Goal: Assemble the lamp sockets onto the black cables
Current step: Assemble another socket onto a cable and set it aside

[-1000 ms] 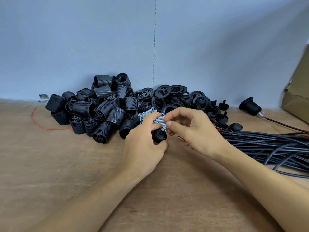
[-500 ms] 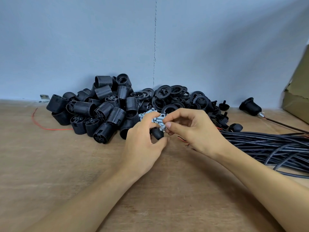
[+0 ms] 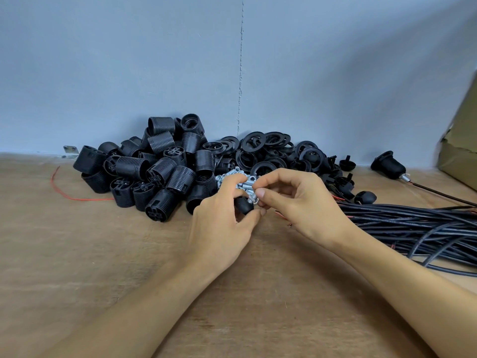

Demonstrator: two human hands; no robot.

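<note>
Wooden bench [image 3: 77, 254], far L: 1 small metal bracket [image 3: 69, 151] at the wall foot. 1 loose red wire [image 3: 64, 188] lies curved just in front of it.

Next: heap of black threaded socket bodies [image 3: 160, 166], approx. 20+ visible. They are stacked, so exact count not poss.

Behind centre: heap of black rings [image 3: 265, 148], a dozen or more, overlapping, no firm count. In front of rings: small cluster of silver threaded tubes [image 3: 227, 177], partly hidden by fingers; count cannot be given.

Centre: left hand [image 3: 222, 228] grips 1 black dome cap [image 3: 244, 205], thumb below, fingers curled over it. Right hand [image 3: 302, 205] pinches 1 silver tube [image 3: 251, 198] narrowly betw. thumb and forefinger. Tube touches the cap's top end.

R of hands: loose small black caps [image 3: 346, 182], approx. 6, some hidden. Bundle of black cables [image 3: 413, 223] lies on bench, many strands, uncounted. Red cores [image 3: 280, 215] show near the right wrist.

Far R rear: 1 assembled socket [image 3: 387, 164] on its own cable. R edge: 1 cardboard box [image 3: 462, 153], blurred.
</note>
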